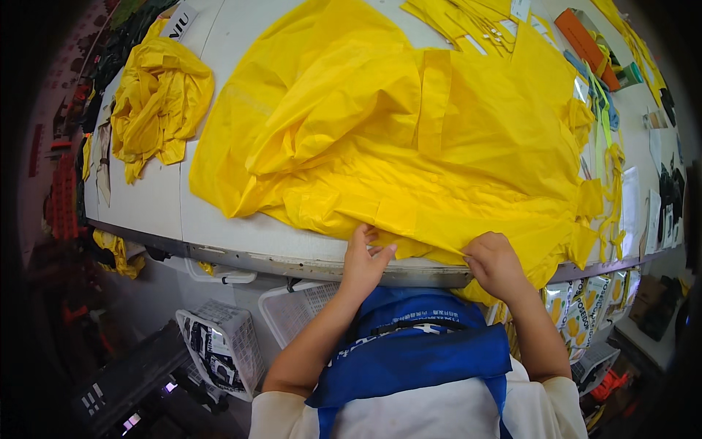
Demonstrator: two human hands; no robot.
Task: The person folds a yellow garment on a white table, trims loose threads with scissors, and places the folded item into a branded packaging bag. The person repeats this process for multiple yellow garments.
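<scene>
A large yellow garment [482, 132] of thin, shiny fabric, like a raincoat, is spread in folds over the table. It has a gathered band across it and a sewn strip running down its upper middle. At its near edge, my right hand [496, 263] pinches the fabric between thumb and fingers. My left hand [365, 260] is by the same edge, farther left, its thumb stretched away from slightly curled fingers. The fingertips of that hand touch the cloth, and a fold partly covers them. Right of my right hand, part of the garment hangs over the table's front edge.
A crumpled yellow garment [162, 102] sits at the left of the white table [219, 238]. Flat yellow pieces [472, 22] lie at the back, and an orange box [585, 45] stands back right. Below the edge are white baskets [223, 351] and printed packages [585, 307].
</scene>
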